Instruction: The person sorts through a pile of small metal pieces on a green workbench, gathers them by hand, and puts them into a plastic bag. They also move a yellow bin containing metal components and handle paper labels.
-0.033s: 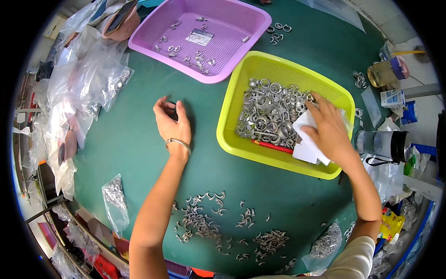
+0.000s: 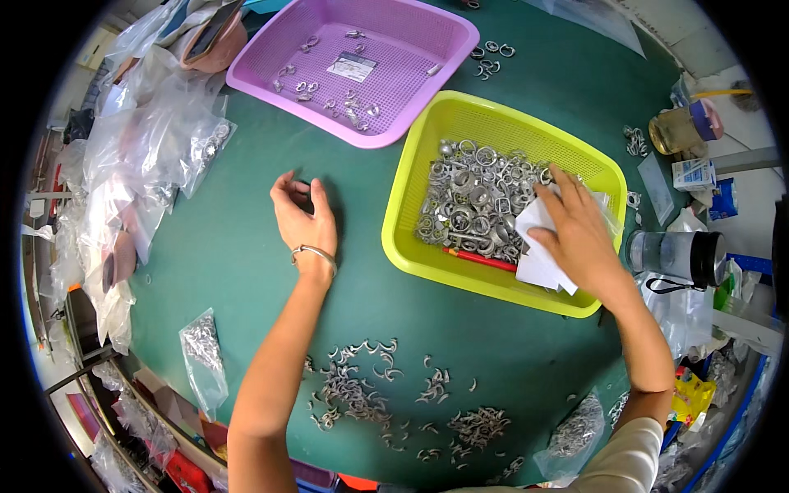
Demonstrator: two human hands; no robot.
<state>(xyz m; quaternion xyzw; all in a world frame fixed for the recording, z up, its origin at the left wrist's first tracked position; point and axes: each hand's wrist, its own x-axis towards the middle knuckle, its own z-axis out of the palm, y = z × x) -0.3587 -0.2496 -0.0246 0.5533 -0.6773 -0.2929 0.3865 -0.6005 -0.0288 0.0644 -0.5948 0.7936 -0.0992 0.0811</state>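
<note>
Your right hand presses a light, floppy white paper sheet, best pinched by its edge, over loose metal rings in the yellow basket; your left hand rests half-curled, empty, on the green worktop.

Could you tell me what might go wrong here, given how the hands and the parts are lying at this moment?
The right hand presses white paper among the metal rings in the yellow basket; rings could snag in the paper and spill over the rim. The left forearm lies close to the loose curved metal pieces and could sweep them toward the table's edge.
</note>
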